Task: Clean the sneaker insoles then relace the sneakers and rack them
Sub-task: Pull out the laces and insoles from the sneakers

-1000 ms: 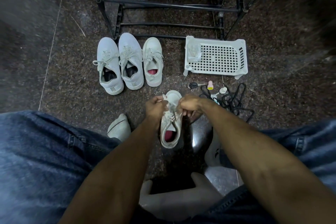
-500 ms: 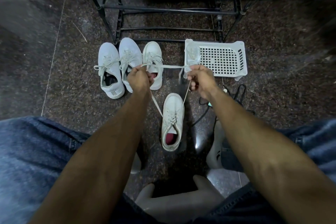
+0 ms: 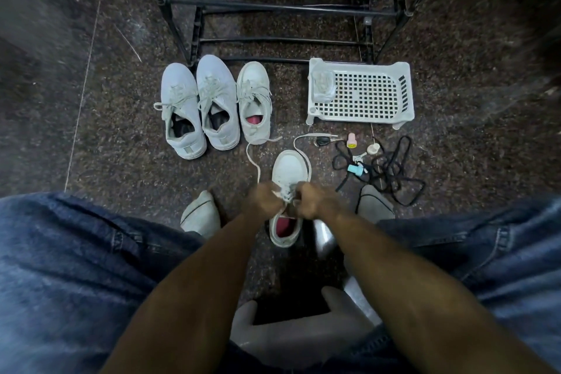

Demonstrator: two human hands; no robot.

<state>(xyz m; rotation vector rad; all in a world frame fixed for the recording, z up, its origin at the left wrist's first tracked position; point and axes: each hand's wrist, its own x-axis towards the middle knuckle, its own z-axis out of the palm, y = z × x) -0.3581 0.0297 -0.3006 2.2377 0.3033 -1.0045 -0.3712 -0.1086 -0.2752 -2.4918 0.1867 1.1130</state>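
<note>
Sneakers are spread over the dark speckled floor (image 3: 91, 136) in front of a seated person in blue jeans (image 3: 76, 267). Farthest back stands the black metal shoe rack (image 3: 285, 6), its bars bare. Just before its right leg lies a white perforated plastic tray (image 3: 364, 94) with a crumpled clear bag (image 3: 323, 86) in its left end. Left of the tray, three pale sneakers (image 3: 212, 103) sit side by side, toes toward the rack, the rightmost showing a pink insole. Nearer the person, between the sock-covered feet, the fourth sneaker (image 3: 288, 173) lies toe-forward with its pink insole (image 3: 285, 226) showing. Both hands meet over its tongue: the left hand (image 3: 264, 200) and the right hand (image 3: 315, 200) are blurred, fingers curled and pinching the white lace (image 3: 253, 158), whose loose ends trail forward on either side of the toe. Right of this shoe lies a tangled black cord (image 3: 394, 170) among keys (image 3: 323, 140), a small pink cap (image 3: 351, 140) and a teal tag (image 3: 355, 169).
</note>
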